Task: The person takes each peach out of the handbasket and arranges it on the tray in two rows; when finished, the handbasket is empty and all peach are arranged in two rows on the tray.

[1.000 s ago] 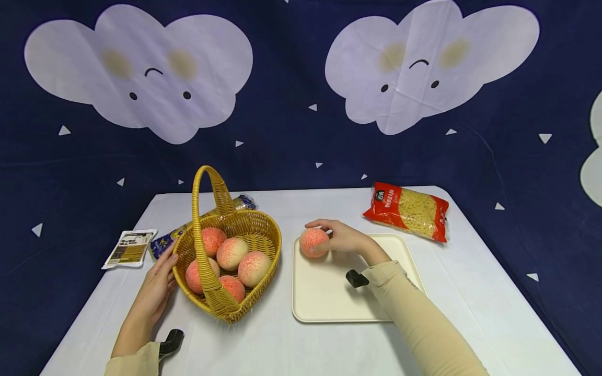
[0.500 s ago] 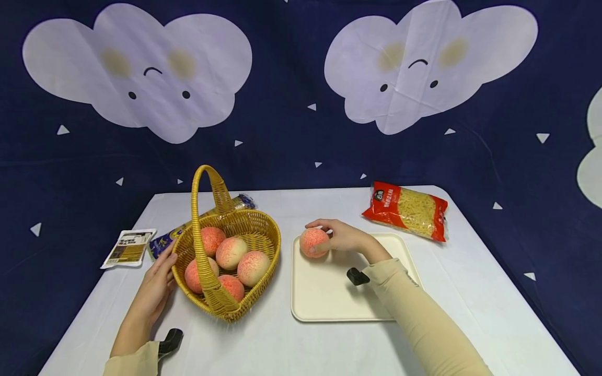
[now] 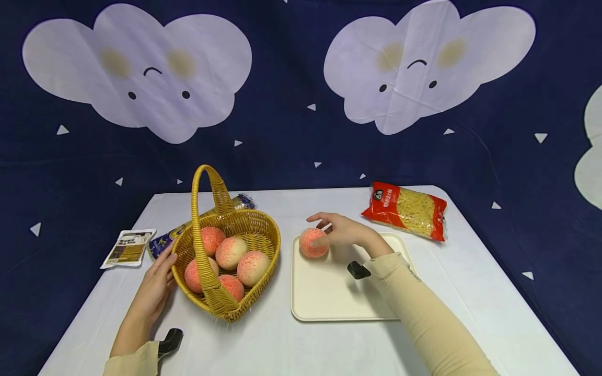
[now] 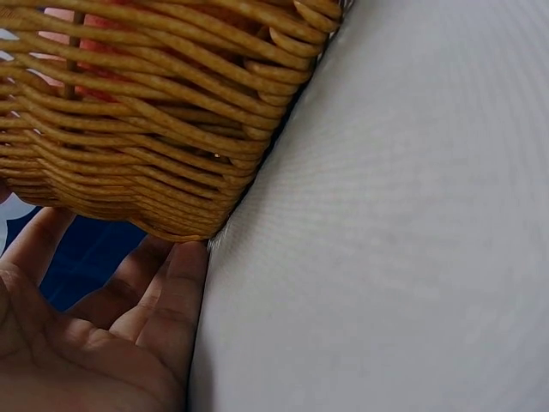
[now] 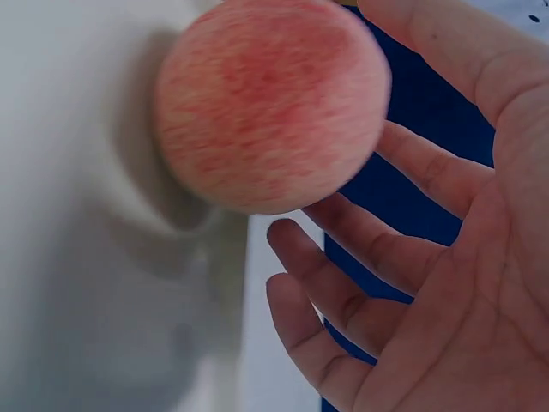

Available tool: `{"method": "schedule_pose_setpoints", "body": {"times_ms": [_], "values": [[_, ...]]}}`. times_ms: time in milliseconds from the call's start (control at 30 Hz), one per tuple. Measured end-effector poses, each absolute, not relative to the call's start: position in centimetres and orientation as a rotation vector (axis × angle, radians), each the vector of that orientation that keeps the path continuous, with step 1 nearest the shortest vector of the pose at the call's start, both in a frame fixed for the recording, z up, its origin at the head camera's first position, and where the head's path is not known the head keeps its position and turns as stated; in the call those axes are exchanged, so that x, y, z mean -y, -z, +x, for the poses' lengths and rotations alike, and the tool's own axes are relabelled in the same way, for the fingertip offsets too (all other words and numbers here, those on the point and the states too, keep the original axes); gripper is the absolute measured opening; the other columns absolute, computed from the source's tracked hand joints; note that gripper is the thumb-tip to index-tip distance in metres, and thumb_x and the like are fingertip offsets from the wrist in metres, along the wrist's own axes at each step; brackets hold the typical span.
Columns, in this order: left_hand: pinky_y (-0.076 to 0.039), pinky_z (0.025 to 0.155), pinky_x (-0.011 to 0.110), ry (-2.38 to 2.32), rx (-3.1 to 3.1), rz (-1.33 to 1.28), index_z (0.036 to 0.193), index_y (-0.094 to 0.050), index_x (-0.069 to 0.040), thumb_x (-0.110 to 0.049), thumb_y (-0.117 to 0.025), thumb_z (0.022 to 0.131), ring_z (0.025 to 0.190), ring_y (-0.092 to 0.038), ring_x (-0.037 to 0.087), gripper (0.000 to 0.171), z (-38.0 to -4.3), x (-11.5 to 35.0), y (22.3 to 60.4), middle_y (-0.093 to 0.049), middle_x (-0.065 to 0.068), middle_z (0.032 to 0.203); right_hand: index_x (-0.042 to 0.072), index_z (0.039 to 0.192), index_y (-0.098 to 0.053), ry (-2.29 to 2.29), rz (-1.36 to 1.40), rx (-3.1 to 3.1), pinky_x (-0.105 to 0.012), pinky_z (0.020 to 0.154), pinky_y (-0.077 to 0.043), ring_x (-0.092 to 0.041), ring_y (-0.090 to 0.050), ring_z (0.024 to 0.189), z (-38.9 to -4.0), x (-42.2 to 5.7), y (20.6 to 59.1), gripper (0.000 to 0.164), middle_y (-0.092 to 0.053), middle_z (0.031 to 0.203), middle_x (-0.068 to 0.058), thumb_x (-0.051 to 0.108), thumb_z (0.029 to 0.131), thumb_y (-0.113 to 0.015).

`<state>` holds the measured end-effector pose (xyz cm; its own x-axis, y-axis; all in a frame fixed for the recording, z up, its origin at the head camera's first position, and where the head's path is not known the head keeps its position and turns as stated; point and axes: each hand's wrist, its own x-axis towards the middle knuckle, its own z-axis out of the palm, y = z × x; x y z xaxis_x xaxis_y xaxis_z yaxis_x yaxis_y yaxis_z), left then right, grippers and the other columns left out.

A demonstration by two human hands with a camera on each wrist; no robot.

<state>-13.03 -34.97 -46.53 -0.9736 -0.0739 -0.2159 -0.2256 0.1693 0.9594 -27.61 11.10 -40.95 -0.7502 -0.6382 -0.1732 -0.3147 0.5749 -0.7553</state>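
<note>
A round pink peach sits at the far left corner of a cream tray. Beside it my right hand has its fingers spread and loosely bent. In the right wrist view, the fingers reach behind the peach, and the thumb passes at its upper right. To the left stands a yellow wicker basket with a tall handle and several peaches inside. My left hand rests against the basket's left side. In the left wrist view, fingertips of the left hand lie at the lower edge of the weave.
A red bag of pasta lies behind the tray at the right. Behind the basket is a blue packet, partly hidden. A white and brown pouch lies near the left edge of the white table.
My right hand has loosened from the peach, its fingers lifting and drawing slightly right; the peach stays on the tray. My left hand and the basket have not moved.
</note>
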Motion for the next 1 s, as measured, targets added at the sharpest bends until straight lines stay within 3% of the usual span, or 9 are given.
{"method": "schedule_pose_setpoints", "body": {"times_ms": [167, 333, 567, 767, 1000], "values": [[-0.031, 0.128, 0.034, -1.927, -2.316, -0.287, 0.172, -0.007, -0.043, -0.061, -0.036, 0.113, 0.166, -0.017, 0.042, 0.068, -13.0, 35.1, 46.6, -0.003, 0.012, 0.183, 0.008, 0.156, -0.052, 1.059, -0.840, -2.407, -0.059, 0.120, -0.046, -0.049, -0.057, 0.139, -28.1, -10.5, 39.4, 0.068, -0.058, 0.151, -0.030, 0.027, 0.096, -0.079], [-0.040, 0.115, 0.017, -1.929, -2.320, -0.278, 0.173, -0.007, -0.042, -0.061, -0.036, 0.113, 0.165, -0.018, 0.043, 0.069, -13.1, 35.2, 46.5, -0.004, 0.013, 0.182, 0.015, 0.155, -0.055, 1.054, -0.858, -2.445, -0.058, 0.120, -0.046, -0.045, -0.058, 0.139, -28.2, -9.0, 37.7, 0.067, -0.061, 0.149, -0.022, 0.034, 0.096, -0.082], [-0.028, 0.129, 0.042, -1.919, -2.317, -0.283, 0.173, -0.005, -0.039, -0.059, -0.034, 0.114, 0.165, -0.018, 0.043, 0.069, -13.2, 35.2, 46.6, -0.005, 0.013, 0.182, 0.019, 0.156, -0.053, 1.027, -0.922, -2.436, -0.051, 0.115, -0.053, -0.036, -0.066, 0.131, -27.9, -5.8, 35.5, 0.069, -0.064, 0.145, -0.017, 0.035, 0.096, -0.082], [-0.038, 0.119, 0.023, -1.928, -2.317, -0.273, 0.174, -0.004, -0.036, -0.055, -0.033, 0.116, 0.164, -0.019, 0.044, 0.068, -13.2, 35.3, 46.7, -0.005, 0.014, 0.182, 0.020, 0.159, -0.048, 1.027, -0.950, -2.366, -0.044, 0.109, -0.057, -0.031, -0.066, 0.131, -28.0, -2.1, 34.6, 0.068, -0.057, 0.154, -0.013, 0.035, 0.100, -0.078], [-0.038, 0.120, 0.022, -1.938, -2.302, -0.294, 0.174, -0.005, -0.037, -0.057, -0.034, 0.115, 0.165, -0.019, 0.042, 0.069, -13.2, 35.2, 46.8, -0.006, 0.012, 0.182, 0.021, 0.162, -0.045, 0.961, -0.984, -2.282, -0.043, 0.104, -0.055, -0.031, -0.058, 0.140, -28.2, 1.9, 34.6, 0.068, -0.051, 0.162, -0.013, 0.040, 0.103, -0.073]]}}
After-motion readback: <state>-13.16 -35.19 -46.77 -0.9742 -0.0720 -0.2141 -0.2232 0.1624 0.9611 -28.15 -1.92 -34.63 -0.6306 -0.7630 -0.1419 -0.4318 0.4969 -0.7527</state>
